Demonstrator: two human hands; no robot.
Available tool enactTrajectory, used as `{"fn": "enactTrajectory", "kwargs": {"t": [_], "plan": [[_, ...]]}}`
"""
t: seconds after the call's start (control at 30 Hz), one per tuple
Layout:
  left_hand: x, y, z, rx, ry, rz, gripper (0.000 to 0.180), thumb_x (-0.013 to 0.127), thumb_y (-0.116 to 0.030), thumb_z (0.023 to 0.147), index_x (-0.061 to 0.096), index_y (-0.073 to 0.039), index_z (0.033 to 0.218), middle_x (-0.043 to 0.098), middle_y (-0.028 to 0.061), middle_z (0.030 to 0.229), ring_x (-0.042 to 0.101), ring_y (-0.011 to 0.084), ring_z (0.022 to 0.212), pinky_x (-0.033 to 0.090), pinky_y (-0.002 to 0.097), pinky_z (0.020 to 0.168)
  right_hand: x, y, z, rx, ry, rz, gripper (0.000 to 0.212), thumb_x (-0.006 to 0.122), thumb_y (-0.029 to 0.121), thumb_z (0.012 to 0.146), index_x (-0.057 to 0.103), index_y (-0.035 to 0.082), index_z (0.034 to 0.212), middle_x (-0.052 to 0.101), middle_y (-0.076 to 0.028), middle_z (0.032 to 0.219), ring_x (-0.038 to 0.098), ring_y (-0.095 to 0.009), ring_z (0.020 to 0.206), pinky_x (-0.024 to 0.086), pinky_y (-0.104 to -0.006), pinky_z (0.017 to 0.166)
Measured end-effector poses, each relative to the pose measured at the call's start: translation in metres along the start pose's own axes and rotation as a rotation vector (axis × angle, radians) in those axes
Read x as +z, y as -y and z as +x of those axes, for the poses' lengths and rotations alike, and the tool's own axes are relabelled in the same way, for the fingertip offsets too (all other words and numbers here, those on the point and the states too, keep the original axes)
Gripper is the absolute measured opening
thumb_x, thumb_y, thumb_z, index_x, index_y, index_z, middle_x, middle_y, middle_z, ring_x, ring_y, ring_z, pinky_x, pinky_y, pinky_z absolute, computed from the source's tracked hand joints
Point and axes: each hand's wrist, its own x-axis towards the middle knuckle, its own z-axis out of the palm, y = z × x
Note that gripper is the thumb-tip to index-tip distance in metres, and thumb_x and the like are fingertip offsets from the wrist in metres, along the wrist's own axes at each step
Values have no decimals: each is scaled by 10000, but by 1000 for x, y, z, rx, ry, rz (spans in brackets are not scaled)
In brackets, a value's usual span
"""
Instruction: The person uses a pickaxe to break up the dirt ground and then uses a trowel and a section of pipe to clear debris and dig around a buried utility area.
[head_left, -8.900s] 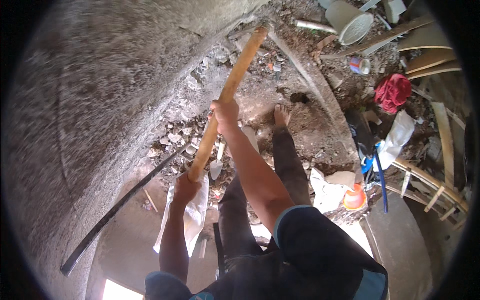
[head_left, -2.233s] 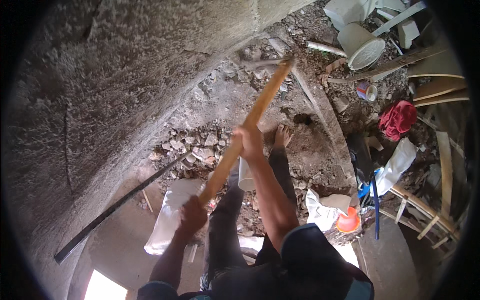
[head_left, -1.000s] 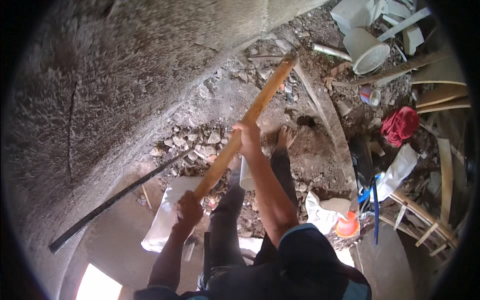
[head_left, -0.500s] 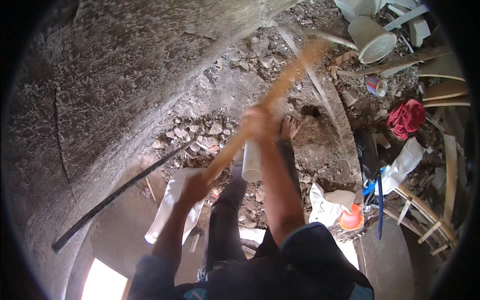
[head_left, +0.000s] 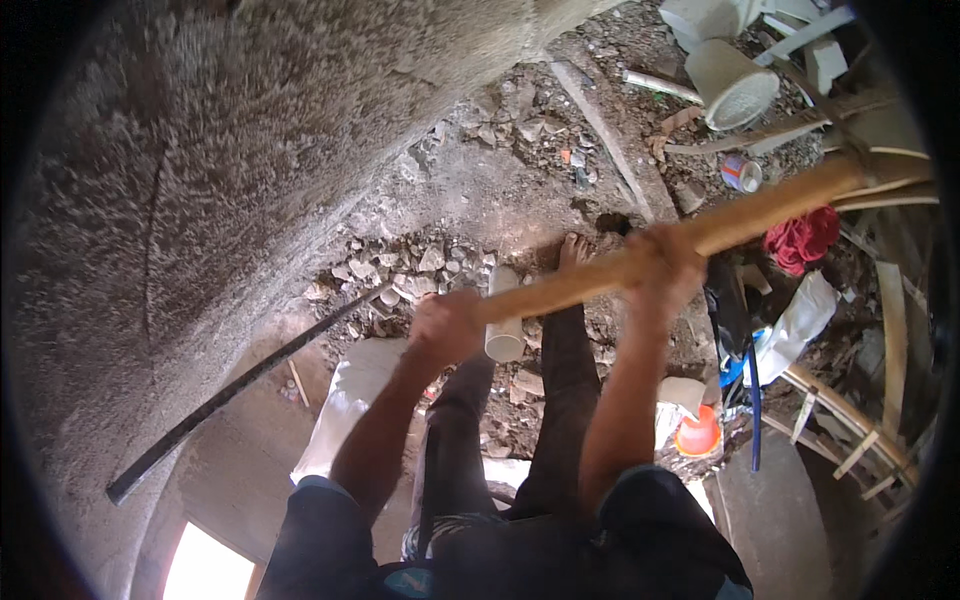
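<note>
Red cloth (head_left: 803, 242), tilted whitish bucket (head_left: 733, 85), orange container (head_left: 698, 432), blue tube (head_left: 754, 415)

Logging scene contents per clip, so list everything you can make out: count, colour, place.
wooden handle: 1, light brown, across both hands, far end blurred
wide pipe: 1, white, between legs
bar: 1, black, left, beside wall
stones: many, grey, left of centre
sack: 1, white, lower left
bucket: 1, off-white, tipped, upper right
thin pipe: 1, white, left of bucket
small tin: 1, purple and white, below bucket
cloth: 1, red, right
bag: 1, white, below cloth
tube: 1, blue, lower right
container: 1, orange, lower right
slatted frame: 1, light brown, far right
wall: 1, grey, left
legs: 2, dark trousers, lower centre
foot: 1, bare, centre
left hand: 1, bare, gripping handle's near end
right hand: 1, bare, further along handle
</note>
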Motion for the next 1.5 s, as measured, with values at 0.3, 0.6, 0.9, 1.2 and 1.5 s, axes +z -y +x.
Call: {"fn": "enactTrajectory", "kwargs": {"t": [0.3, 0.6, 0.9, 1.2, 1.5], "plan": [[24, 39, -155, -432, 26, 49, 174, 641, -189, 751, 604, -52, 851, 658, 193, 762, 663, 367, 705, 526, 469, 635, 109, -55, -80, 775, 481, 415, 152, 658, 29, 695, 556, 25, 808, 546, -57, 669, 600, -214, 540, 489, -346, 469], [-19, -2, -9, 64, -167, -80, 133, 630, -177, 759, 596, -96, 858, 654, 166, 757, 659, 348, 722, 512, 496, 616, -8, 8, -12, -404, 126, 9, 243, 664, 102, 802, 573, 18, 1010, 602, -72, 735, 627, -182, 633, 545, -324, 590], [47, 63, -172, -363, -36, 200, 243, 612, -232, 777, 576, -14, 879, 633, 211, 780, 637, 410, 760, 505, 512, 678, 120, -54, -74, 898, 461, 603, 198, 636, 8, 682, 576, 8, 871, 565, -69, 701, 586, -191, 560, 479, -343, 467], [55, 32, -66, 13, -337, -106, 99, 634, -157, 734, 569, -111, 794, 607, 133, 669, 603, 380, 593, 486, 486, 545, 0, 42, -43, 405, 108, 425, 118, 651, 58, 765, 600, 8, 859, 622, -108, 710, 618, -172, 538, 516, -297, 466], [54, 66, -233, -670, 61, 46, 203, 631, -169, 743, 574, -12, 859, 636, 225, 787, 641, 409, 748, 501, 487, 641, 127, -87, -169, 918, 564, 500, 257, 666, 50, 671, 569, 20, 907, 567, -65, 679, 569, -197, 574, 462, -364, 490]]}}
